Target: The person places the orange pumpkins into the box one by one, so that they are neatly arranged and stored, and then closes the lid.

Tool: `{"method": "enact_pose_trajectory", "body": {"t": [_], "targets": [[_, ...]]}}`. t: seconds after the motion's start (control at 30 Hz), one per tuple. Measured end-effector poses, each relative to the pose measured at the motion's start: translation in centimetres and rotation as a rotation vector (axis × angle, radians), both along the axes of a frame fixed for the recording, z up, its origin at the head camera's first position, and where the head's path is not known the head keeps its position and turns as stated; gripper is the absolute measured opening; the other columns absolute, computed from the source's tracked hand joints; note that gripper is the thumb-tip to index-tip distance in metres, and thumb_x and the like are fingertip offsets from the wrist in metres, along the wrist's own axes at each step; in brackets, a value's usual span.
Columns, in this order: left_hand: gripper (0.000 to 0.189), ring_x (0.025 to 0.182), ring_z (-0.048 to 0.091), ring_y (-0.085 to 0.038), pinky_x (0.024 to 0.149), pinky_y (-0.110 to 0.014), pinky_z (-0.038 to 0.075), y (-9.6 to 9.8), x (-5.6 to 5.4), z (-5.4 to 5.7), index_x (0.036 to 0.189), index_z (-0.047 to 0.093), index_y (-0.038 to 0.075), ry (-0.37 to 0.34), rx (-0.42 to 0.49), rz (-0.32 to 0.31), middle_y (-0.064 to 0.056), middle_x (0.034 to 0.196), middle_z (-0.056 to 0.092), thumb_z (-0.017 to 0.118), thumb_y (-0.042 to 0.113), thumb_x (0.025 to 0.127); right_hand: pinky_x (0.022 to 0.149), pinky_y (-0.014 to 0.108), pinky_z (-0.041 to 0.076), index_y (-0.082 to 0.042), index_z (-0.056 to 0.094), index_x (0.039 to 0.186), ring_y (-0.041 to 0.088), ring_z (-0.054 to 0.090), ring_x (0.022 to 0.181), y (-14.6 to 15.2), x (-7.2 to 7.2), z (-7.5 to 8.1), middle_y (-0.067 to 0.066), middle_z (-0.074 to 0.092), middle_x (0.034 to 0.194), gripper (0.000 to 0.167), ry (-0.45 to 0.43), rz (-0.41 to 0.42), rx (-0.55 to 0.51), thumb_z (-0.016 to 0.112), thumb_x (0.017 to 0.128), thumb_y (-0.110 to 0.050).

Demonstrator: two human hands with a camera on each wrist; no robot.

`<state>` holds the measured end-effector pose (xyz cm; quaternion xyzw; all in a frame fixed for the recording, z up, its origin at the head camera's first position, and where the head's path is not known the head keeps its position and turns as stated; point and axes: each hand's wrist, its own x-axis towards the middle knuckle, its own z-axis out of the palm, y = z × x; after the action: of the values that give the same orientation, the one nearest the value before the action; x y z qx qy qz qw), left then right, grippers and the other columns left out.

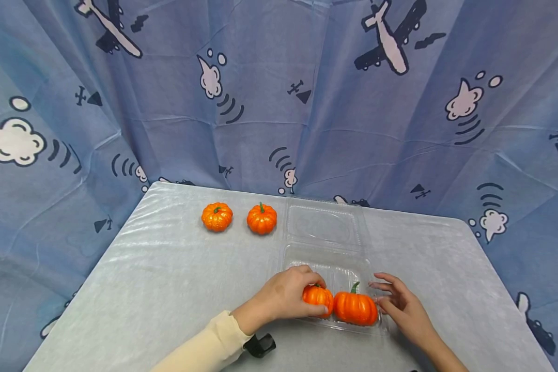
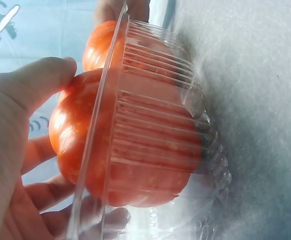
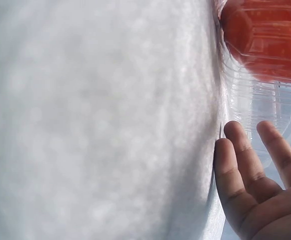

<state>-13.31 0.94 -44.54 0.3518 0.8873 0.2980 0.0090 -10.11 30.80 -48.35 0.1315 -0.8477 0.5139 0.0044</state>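
A clear plastic clamshell box [image 1: 327,253] lies with its lid folded back on the table. Two small orange toy pumpkins sit side by side in its near half. My left hand [image 1: 288,293] holds the left pumpkin [image 1: 319,299], thumb on the near side and fingers curled over the far side. In the left wrist view, that pumpkin [image 2: 75,130] rises above the box rim under the thumb. Beside it sits the right pumpkin [image 1: 355,308], green stem up. My right hand [image 1: 402,307] is at the box's right wall, fingers extended and spread, as the right wrist view also shows.
Two more orange pumpkins, one on the left [image 1: 217,217] and one nearer the lid [image 1: 262,218], stand at the back of the white-covered table [image 1: 176,279]. A blue curtain with airplane prints [image 1: 260,103] hangs behind the table.
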Motion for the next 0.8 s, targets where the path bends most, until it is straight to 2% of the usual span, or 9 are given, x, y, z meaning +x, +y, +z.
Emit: {"method": "enact_pose_trajectory", "body": {"t": [0.47, 0.7, 0.8], "targets": [[0.04, 0.082, 0.056, -0.003, 0.069, -0.013, 0.044, 0.0, 0.0, 0.2, 0.107, 0.068, 0.024, -0.007, -0.002, 0.023, 0.009, 0.099, 0.063, 0.071, 0.05, 0.078, 0.063, 0.028, 0.058, 0.003, 0.042, 0.136, 0.004, 0.067, 0.082, 0.0, -0.1, 0.1, -0.022, 0.062, 0.113, 0.046, 0.004, -0.001, 0.009, 0.058, 0.093, 0.0], [0.04, 0.094, 0.064, -0.013, 0.074, -0.021, 0.05, -0.6, -0.2, 0.8, 0.114, 0.065, 0.026, -0.016, 0.019, 0.054, 0.005, 0.109, 0.066, 0.066, 0.049, 0.082, 0.063, 0.028, 0.058, 0.003, 0.042, 0.136, 0.004, 0.067, 0.082, 0.0, -0.1, 0.1, -0.021, 0.063, 0.113, 0.046, -0.003, -0.006, 0.011, 0.058, 0.093, -0.001], [0.04, 0.1, 0.064, -0.012, 0.079, -0.023, 0.052, -0.9, -0.4, 1.1, 0.116, 0.064, 0.026, -0.011, 0.033, 0.066, 0.006, 0.114, 0.066, 0.066, 0.048, 0.083, 0.063, 0.028, 0.057, 0.003, 0.042, 0.136, 0.005, 0.067, 0.082, 0.0, 0.0, 0.0, -0.019, 0.063, 0.113, 0.047, -0.004, -0.008, 0.013, 0.058, 0.093, -0.001]]}}
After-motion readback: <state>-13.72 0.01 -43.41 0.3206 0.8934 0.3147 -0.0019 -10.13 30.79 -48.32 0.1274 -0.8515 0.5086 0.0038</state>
